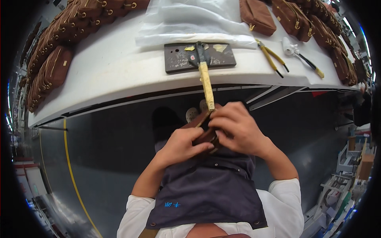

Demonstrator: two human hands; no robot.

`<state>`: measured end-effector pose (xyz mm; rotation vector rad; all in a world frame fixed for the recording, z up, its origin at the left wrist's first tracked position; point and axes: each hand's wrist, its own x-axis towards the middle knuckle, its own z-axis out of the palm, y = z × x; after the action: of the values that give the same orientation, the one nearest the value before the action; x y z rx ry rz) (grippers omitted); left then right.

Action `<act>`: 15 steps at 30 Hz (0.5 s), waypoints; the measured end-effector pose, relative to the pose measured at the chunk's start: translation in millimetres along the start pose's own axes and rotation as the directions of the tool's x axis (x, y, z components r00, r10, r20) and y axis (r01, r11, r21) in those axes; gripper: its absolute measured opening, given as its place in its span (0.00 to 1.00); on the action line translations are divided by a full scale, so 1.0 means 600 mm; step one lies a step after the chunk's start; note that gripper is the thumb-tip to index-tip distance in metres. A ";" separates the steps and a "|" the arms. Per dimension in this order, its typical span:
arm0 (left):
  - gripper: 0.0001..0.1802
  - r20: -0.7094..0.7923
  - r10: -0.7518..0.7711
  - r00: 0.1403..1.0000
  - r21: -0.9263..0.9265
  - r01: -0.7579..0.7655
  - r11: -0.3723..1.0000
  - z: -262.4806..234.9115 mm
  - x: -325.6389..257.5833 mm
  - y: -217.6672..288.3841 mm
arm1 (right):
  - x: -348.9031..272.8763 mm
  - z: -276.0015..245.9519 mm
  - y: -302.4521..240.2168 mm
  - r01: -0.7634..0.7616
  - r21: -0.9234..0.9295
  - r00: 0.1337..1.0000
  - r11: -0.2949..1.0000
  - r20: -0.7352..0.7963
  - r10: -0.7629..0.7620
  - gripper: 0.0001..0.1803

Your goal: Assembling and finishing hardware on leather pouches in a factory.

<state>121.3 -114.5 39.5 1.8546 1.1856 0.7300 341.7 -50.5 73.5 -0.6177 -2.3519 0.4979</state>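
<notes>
Close in front of my dark apron, both hands grip a small brown zippered bag [204, 137], mostly hidden by my fingers. My left hand [181, 146] is closed on its left side, the thumb pointing right across it. Bent fingers of my right hand [238, 127] pinch its upper right part beside the brass-coloured zipper [204, 118]. Just above them is the tip of a tape-wrapped bar [206, 85], which juts over the table edge from a dark metal plate [176, 59]. Whether the bag touches that tip I cannot tell.
The white table [107, 75] curves across the far side. Brown bags are piled at left [55, 69] and right [291, 20]. Clear plastic sheeting [190, 20] lies behind the plate. Yellow-handled pliers [272, 55] and a white-headed hammer [291, 47] lie right of it.
</notes>
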 end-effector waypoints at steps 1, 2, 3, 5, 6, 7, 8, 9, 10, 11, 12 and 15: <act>0.19 -0.062 -0.097 0.993 -0.083 0.092 0.992 0.002 -0.003 0.003 | -0.002 0.001 0.000 -0.074 -0.018 0.997 0.997 -0.017 0.074 0.22; 0.18 -0.114 -0.196 0.974 -0.172 0.175 0.969 0.004 -0.006 0.005 | -0.004 0.007 -0.003 -0.081 -0.001 0.997 0.997 -0.004 0.081 0.22; 0.17 -0.119 -0.266 0.956 -0.199 0.240 0.950 0.003 -0.005 0.004 | -0.005 0.015 -0.007 -0.166 0.015 0.985 0.986 -0.046 0.167 0.22; 0.17 -0.135 -0.297 0.945 -0.420 0.217 0.881 0.011 -0.004 0.006 | -0.009 0.032 -0.002 -0.240 0.044 0.966 0.970 -0.092 0.243 0.23; 0.18 -0.152 -0.274 0.950 -0.506 0.164 0.847 0.018 -0.007 -0.001 | -0.014 0.039 0.004 -0.246 0.060 0.965 0.968 -0.078 0.250 0.23; 0.18 -0.150 -0.294 0.944 -0.510 0.180 0.841 0.016 -0.012 -0.002 | -0.020 0.044 0.011 -0.241 0.060 0.966 0.969 -0.082 0.245 0.22; 0.19 -0.077 -0.347 0.935 -0.557 0.248 0.793 0.014 -0.013 -0.006 | -0.022 0.047 0.019 -0.239 0.051 0.966 0.970 -0.091 0.243 0.22; 0.20 -0.002 -0.392 0.920 -0.596 0.313 0.739 0.012 -0.013 -0.009 | -0.016 0.047 0.022 -0.204 0.049 0.966 0.978 -0.150 0.210 0.20; 0.20 0.003 -0.398 0.918 -0.599 0.320 0.734 0.010 -0.013 -0.009 | -0.016 0.046 0.023 -0.211 0.053 0.965 0.976 -0.145 0.216 0.20; 0.19 0.051 -0.402 0.914 -0.664 0.332 0.670 0.008 -0.015 -0.006 | -0.018 0.047 0.024 -0.277 0.145 0.945 0.950 -0.138 0.297 0.18; 0.19 0.096 -0.401 0.911 -0.721 0.341 0.603 0.006 -0.017 -0.005 | -0.017 0.047 0.024 -0.338 0.234 0.919 0.911 -0.124 0.373 0.16; 0.17 0.096 -0.398 0.913 -0.821 0.298 0.487 0.012 -0.022 -0.005 | -0.003 0.042 0.020 -0.285 0.253 0.939 0.924 -0.121 0.323 0.11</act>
<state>120.4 -127.8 32.7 0.7416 0.9711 0.9385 329.4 -46.3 48.6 -0.8836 -2.0148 0.8188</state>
